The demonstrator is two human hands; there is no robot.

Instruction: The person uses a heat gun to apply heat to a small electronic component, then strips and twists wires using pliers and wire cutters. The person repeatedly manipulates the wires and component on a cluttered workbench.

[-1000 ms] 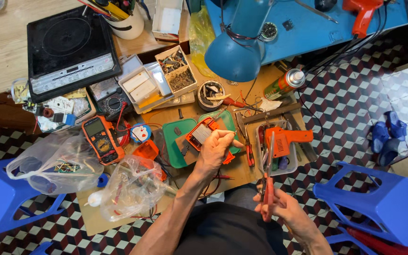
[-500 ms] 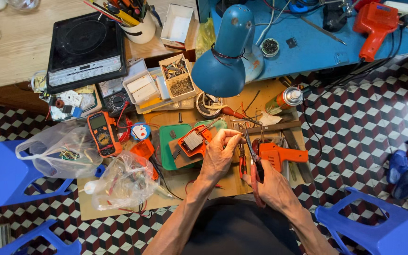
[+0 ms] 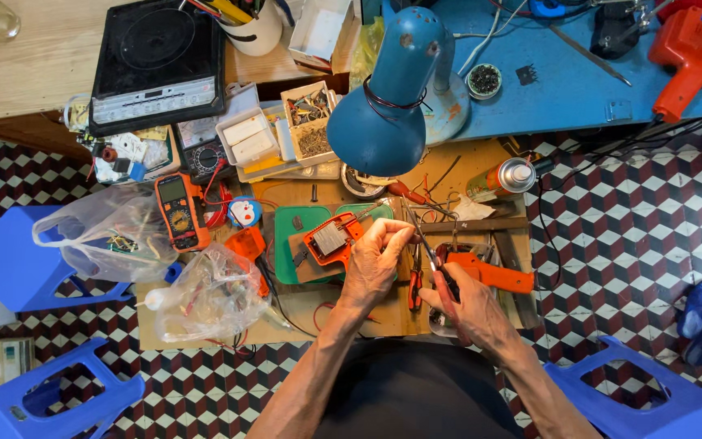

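Observation:
My left hand (image 3: 374, 265) rests on a small orange device (image 3: 331, 241) with a grey metal block in it, fingertips pinched at its right edge. The device lies on a green mat (image 3: 290, 254) on a low cardboard-covered board. My right hand (image 3: 471, 307) grips a long thin tool with a red handle (image 3: 434, 262). Its dark shaft slants up and to the left, and the tip is just beside my left fingertips. Both forearms reach in from the bottom of the view.
A blue desk lamp (image 3: 383, 122) hangs over the board's far side. Around it are an orange multimeter (image 3: 179, 210), two plastic bags (image 3: 209, 293), red-handled pliers (image 3: 414, 286), an orange gun-shaped tool (image 3: 493, 275), a spray can (image 3: 504, 177) and a black cooktop (image 3: 158, 61). Blue stools (image 3: 18, 260) stand on the checkered floor.
My right hand has lifted the red-handled tool from near my lap up to my left fingertips. My left hand has stayed on the orange device. The view has shifted.

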